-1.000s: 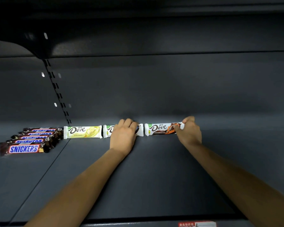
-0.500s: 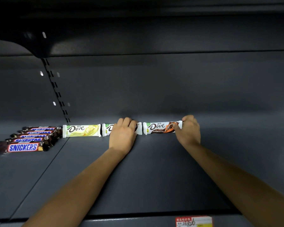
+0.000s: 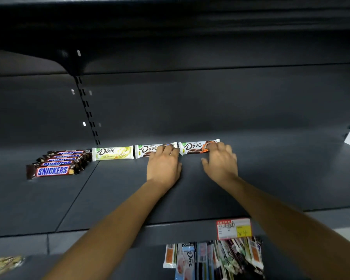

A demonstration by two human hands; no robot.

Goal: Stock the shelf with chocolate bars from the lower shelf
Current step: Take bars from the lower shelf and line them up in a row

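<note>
At the left of the shelf point(image 3: 49, 209), several Snickers point(image 3: 52, 171) lie side by side, stepping toward the back. Just right of them, past the slotted post point(image 3: 87, 110), three chocolate bars lie end to end along the far side: a yellow Dove point(image 3: 112, 152), a middle Dove point(image 3: 147, 150) and a right Dove point(image 3: 192, 147) — their ends almost touching.

The left hand point(image 3: 163, 165) lies palm down, its fingers point(image 3: 166, 150) held close together and laid over the right end of the middle Dove, hiding that end. The right hand point(image 3: 220, 161) is just beside it, also palm down. Its fingers are fanned apart with the tips on the right end of the right Dove, and the thumb point(image 3: 205, 161) sticks out to the left, low over the shelf. Both hands rest on top of their bars.

On the near edge of the shelf, to the right, hangs a red and yellow price tag point(image 3: 233, 228). Below it, on the lower shelf point(image 3: 113, 265), a packed batch of bars point(image 3: 214, 257) stands on end — one light-blue wrapper reads Dove. Blurred gold packets point(image 3: 4, 263) lie at the near left corner.
</note>
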